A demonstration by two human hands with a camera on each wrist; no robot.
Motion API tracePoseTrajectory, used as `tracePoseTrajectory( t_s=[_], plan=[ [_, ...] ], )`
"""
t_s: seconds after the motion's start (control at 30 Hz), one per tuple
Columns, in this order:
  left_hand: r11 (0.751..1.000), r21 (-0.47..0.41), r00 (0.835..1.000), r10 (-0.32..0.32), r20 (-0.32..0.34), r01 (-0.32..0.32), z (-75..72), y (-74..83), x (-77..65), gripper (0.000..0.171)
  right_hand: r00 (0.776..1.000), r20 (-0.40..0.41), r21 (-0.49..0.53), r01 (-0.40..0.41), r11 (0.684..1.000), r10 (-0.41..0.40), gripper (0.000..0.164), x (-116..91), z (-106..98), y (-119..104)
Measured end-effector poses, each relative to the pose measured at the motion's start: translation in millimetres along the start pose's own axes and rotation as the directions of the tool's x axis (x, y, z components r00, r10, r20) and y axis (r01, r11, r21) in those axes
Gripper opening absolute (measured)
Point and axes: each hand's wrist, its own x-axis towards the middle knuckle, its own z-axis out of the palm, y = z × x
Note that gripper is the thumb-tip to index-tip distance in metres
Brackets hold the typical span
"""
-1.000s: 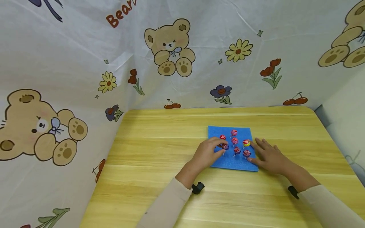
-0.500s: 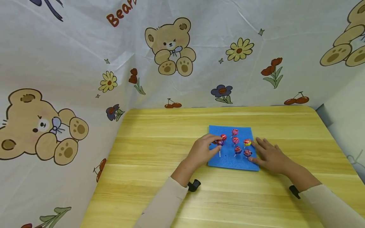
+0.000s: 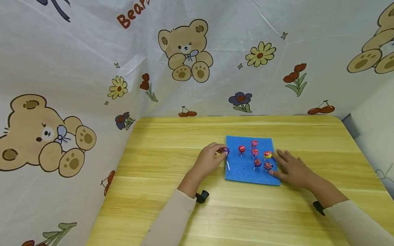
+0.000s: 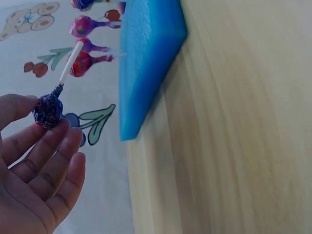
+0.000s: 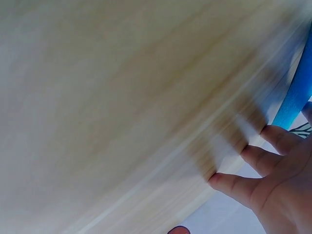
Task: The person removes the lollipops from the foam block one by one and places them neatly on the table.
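Note:
A dark purple wrapped lollipop [image 4: 48,109] is pinched by its round head between the thumb and fingers of my left hand [image 3: 208,160]. Its white stick points free of the blue foam board [image 3: 237,172], over the board's left edge in the head view. Several other lollipops stand with their sticks in the board: a red one [image 3: 241,149], a yellow-and-red one [image 3: 267,155], pink ones and darker ones toward the right. Beside the board's right edge rests my right hand [image 3: 293,171], fingers spread, thumb near the board's lower right. In the right wrist view its fingertips touch the table.
The foam board lies on a wood-grain table [image 3: 160,164]. Behind and to the left hangs a white cloth [image 3: 215,34] printed with bears and flowers. A black strap camera [image 3: 202,196] sits on the left wrist.
My left hand has drawn the purple lollipop out of the foam and moved left with it, leaving a small hole. My right hand has stayed in place.

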Motion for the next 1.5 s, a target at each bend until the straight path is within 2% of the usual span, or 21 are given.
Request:
tracePoseTrajectory(
  t_s=[0.27, 0.6, 1.07, 1.37, 1.5],
  plan=[
    [0.997, 0.014, 0.997, -0.074, 0.021, 0.074, 2.2, -16.8, 1.1, 0.032, 1.000, 0.007, 0.036, -0.003, 0.999, 0.003, 0.085, 1, 5, 6],
    [0.992, 0.061, 0.992, -0.112, 0.053, 0.108, 11.8, -30.3, 5.0, 0.033, 0.999, -0.022, 0.039, 0.026, 0.999, -0.026, 0.081, 1, 3, 5],
    [0.980, 0.140, 0.985, -0.151, 0.077, 0.139, 25.3, -32.0, 12.9, 0.021, 0.997, -0.045, 0.114, 0.065, 0.991, -0.060, 0.083, 4, 2, 13],
    [0.975, 0.164, 0.983, -0.163, 0.080, 0.149, 28.4, -33.4, 13.6, 0.027, 0.999, -0.021, 0.146, 0.051, 0.988, -0.048, 0.084, 3, 0, 12],
    [0.975, 0.148, 0.980, -0.177, 0.086, 0.163, 27.7, -33.3, 13.8, 0.033, 0.999, -0.016, 0.147, 0.048, 0.988, -0.046, 0.084, 3, 1, 12]
  ],
)
